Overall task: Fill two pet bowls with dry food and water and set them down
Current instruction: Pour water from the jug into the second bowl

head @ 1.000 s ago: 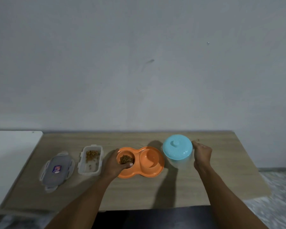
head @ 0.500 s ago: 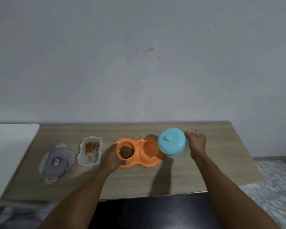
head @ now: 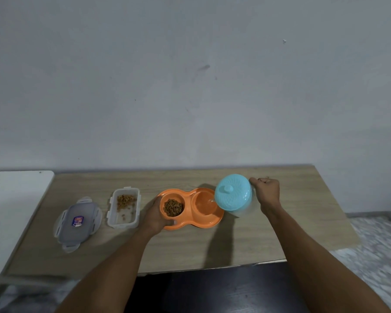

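Observation:
An orange double pet bowl [head: 212, 222] lies on the wooden table [head: 235, 245]. Its left cup holds brown dry food [head: 173, 207]; its right cup [head: 204, 203] takes a thin stream of water. My left hand [head: 155, 218] grips the bowl's left rim. My right hand [head: 266, 193] holds the handle of a clear water jug with a light-blue lid [head: 233, 192], tilted left over the right cup.
A clear food container [head: 124, 207] with some kibble stands left of the bowl. Its grey lid [head: 77, 223] lies further left. A white surface [head: 11, 211] adjoins the table's left end. The table's front edge runs close to my arms.
My right hand has lifted the jug, moved it left and tipped it over the right cup, where water now runs. My left hand stays on the bowl.

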